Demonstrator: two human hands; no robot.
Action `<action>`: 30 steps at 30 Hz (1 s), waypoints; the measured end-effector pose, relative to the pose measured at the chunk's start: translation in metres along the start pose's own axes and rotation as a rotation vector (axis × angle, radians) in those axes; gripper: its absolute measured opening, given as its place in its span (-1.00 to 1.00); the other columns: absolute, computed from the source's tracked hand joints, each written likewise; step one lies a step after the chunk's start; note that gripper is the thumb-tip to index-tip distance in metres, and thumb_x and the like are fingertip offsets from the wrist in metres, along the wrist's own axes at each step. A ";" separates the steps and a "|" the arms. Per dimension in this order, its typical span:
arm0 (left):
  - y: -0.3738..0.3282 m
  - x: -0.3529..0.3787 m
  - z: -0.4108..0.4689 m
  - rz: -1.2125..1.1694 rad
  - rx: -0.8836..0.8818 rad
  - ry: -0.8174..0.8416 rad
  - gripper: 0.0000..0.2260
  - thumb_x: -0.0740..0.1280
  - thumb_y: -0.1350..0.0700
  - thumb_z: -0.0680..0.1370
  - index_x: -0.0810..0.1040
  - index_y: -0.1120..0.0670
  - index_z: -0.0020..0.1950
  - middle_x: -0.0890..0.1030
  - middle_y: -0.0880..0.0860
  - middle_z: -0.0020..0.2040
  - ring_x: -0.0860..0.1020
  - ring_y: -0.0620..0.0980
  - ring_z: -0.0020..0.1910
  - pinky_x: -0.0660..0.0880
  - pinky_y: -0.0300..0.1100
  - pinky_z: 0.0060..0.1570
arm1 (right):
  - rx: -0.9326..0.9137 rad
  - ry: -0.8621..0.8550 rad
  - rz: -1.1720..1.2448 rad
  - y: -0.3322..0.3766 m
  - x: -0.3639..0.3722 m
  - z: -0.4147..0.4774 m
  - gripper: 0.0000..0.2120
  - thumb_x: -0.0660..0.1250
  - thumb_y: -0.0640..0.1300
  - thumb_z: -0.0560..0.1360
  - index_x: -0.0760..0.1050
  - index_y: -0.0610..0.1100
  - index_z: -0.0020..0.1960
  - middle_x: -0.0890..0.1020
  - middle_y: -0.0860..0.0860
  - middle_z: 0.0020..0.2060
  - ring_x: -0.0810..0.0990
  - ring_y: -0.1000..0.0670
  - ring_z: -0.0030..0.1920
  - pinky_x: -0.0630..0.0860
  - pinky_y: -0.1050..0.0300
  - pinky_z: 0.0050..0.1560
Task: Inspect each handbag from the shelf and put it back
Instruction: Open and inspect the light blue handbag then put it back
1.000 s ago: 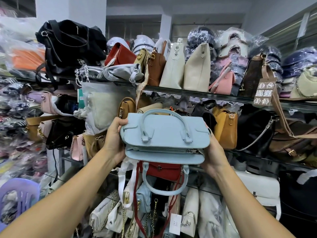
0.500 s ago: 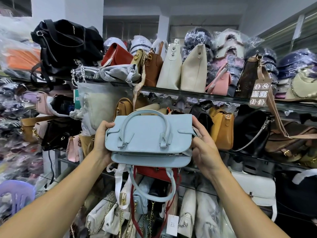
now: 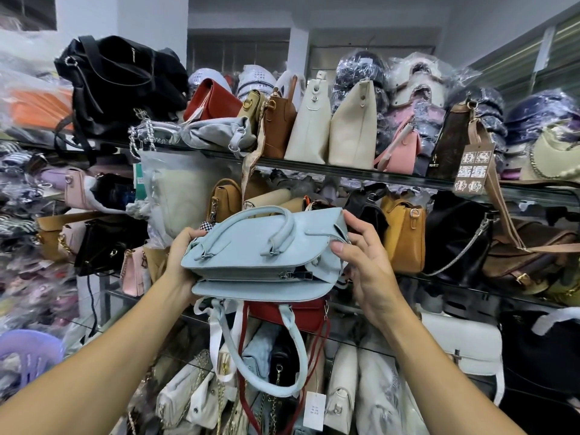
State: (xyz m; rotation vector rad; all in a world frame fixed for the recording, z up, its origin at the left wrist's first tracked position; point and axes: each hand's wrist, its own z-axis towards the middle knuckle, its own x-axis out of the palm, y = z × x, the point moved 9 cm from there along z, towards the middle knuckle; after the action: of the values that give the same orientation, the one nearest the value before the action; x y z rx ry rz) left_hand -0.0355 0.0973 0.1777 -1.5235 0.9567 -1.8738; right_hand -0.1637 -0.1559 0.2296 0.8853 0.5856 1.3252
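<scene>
I hold a light blue handbag (image 3: 251,243) on its side in front of the middle glass shelf (image 3: 464,285). Its zipper edge faces me, one handle lies across the upper face and the other handle hangs down. My left hand (image 3: 180,257) grips the bag's left end, fingers curled over the top corner. My right hand (image 3: 361,259) pinches the right end, where the side gusset gapes a little. A red bag (image 3: 288,312) sits on the shelf just behind and below the blue one.
Glass shelves ahead are packed with handbags: a black tote (image 3: 122,83), cream bags (image 3: 351,127), a mustard bag (image 3: 405,233), a black chain bag (image 3: 455,233). White and cream bags (image 3: 342,390) crowd the lower shelf. A purple plastic stool (image 3: 28,353) stands at lower left.
The blue bag has shifted left and tilted, right end higher. My right hand moved from cupping the bag's end to pinching its upper right corner and gusset.
</scene>
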 end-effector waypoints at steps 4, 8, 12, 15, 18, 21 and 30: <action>0.006 -0.006 0.002 -0.028 -0.054 -0.038 -0.55 0.13 0.11 0.58 0.68 0.12 -0.38 0.67 0.07 -0.37 0.63 0.02 -0.48 0.55 -0.27 -0.49 | -0.020 -0.011 -0.095 0.009 0.003 -0.002 -0.33 0.56 0.18 0.23 0.51 0.12 0.30 0.67 -0.14 0.13 0.70 -0.06 0.10 0.58 0.17 0.00; 0.009 0.000 -0.005 -0.033 -0.100 0.002 -0.71 0.24 0.05 0.41 0.72 0.14 -0.24 0.71 0.17 -0.24 0.69 0.16 -0.36 0.66 0.07 -0.35 | -0.025 -0.085 -0.140 0.011 0.001 -0.003 -0.49 0.53 0.18 0.31 0.52 0.11 0.22 0.66 -0.17 0.09 0.71 -0.01 0.00 0.58 0.26 -0.12; 0.011 -0.002 -0.010 0.016 -0.148 -0.023 -0.52 0.15 -0.15 0.58 0.73 0.09 -0.26 0.71 0.17 -0.24 0.68 0.20 -0.35 0.50 0.13 -0.04 | -0.011 -0.179 -0.185 0.008 -0.004 -0.002 -0.53 0.52 0.26 0.34 0.54 0.07 0.14 0.66 -0.16 0.02 0.66 0.11 -0.13 0.54 0.29 -0.18; 0.012 0.001 -0.015 0.032 -0.167 -0.039 -0.47 0.13 -0.22 0.61 0.70 0.13 -0.19 0.71 0.19 -0.26 0.64 0.23 -0.24 0.43 0.11 -0.07 | 0.008 -0.249 -0.199 0.005 -0.009 -0.002 -0.52 0.50 0.28 0.35 0.55 -0.01 0.10 0.62 -0.06 -0.10 0.56 0.27 -0.29 0.46 0.40 -0.26; 0.016 0.000 -0.017 0.008 -0.221 -0.046 -0.42 0.13 -0.34 0.58 0.67 0.12 -0.01 0.73 0.22 -0.08 0.66 0.24 -0.14 0.44 0.16 0.01 | 0.024 -0.295 -0.223 0.002 -0.013 -0.001 -0.58 0.47 0.26 0.41 0.55 -0.04 0.06 0.61 0.00 -0.15 0.54 0.27 -0.33 0.44 0.39 -0.29; 0.019 -0.003 -0.017 -0.012 -0.237 -0.074 -0.37 0.13 -0.39 0.58 0.67 0.14 0.06 0.74 0.20 -0.12 0.72 0.19 -0.28 0.51 0.08 -0.09 | 0.042 -0.327 -0.256 -0.001 -0.016 -0.001 -0.57 0.47 0.30 0.41 0.56 -0.03 0.02 0.62 -0.01 -0.16 0.55 0.14 -0.24 0.45 0.22 -0.17; 0.021 0.003 -0.022 -0.062 -0.263 -0.061 -0.29 0.08 -0.43 0.57 0.70 0.16 -0.10 0.73 0.18 -0.19 0.70 0.21 -0.35 0.43 0.11 -0.11 | 0.120 -0.366 -0.253 -0.005 -0.018 -0.004 -0.53 0.44 0.32 0.45 0.53 -0.09 0.01 0.62 -0.01 -0.13 0.57 0.07 -0.17 0.44 0.14 -0.16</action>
State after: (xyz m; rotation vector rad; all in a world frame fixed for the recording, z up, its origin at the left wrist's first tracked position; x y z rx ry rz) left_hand -0.0579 0.0863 0.1602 -1.7701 1.1765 -1.7875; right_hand -0.1671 -0.1728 0.2212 1.0837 0.4742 0.8795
